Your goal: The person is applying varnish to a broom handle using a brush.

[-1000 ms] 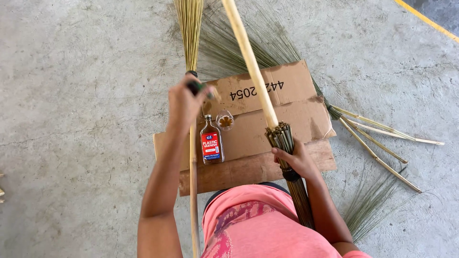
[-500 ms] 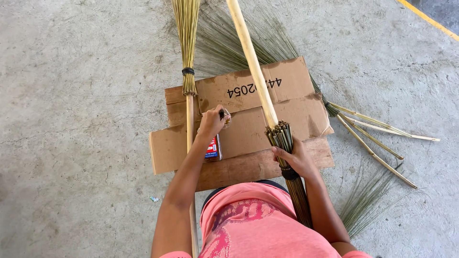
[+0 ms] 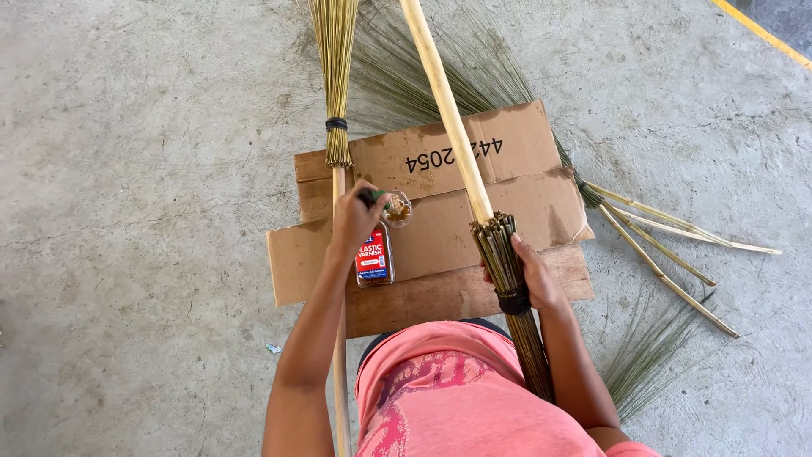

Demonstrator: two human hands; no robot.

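Note:
My left hand (image 3: pixel 353 218) grips a small green-handled brush whose tip rests in a little round cap of brown liquid (image 3: pixel 397 209) on the cardboard (image 3: pixel 524 203). Just below that hand stands a small brown varnish bottle (image 3: pixel 373 256) with a red and blue label. My right hand (image 3: pixel 529 275) is closed around a tied bundle of thin dark-green broom sticks (image 3: pixel 499 250) that encircles a long pale wooden pole (image 3: pixel 444 110), which rises toward the top of the view. A second broom (image 3: pixel 336 76), straw head bound to a thin stick, lies along the left of the cardboard.
Flattened cardboard sheets lie on a grey concrete floor (image 3: pixel 135 169). Loose green broom fibres (image 3: pixel 457 76) fan out behind the cardboard. Several thin bamboo sticks (image 3: pixel 668 237) lie at the right. A yellow floor line (image 3: pixel 761 34) crosses the top right corner.
My left hand came down from the other broom's binding to the cardboard beside the bottle and now holds the brush at the cap. My right hand and the pole barely moved.

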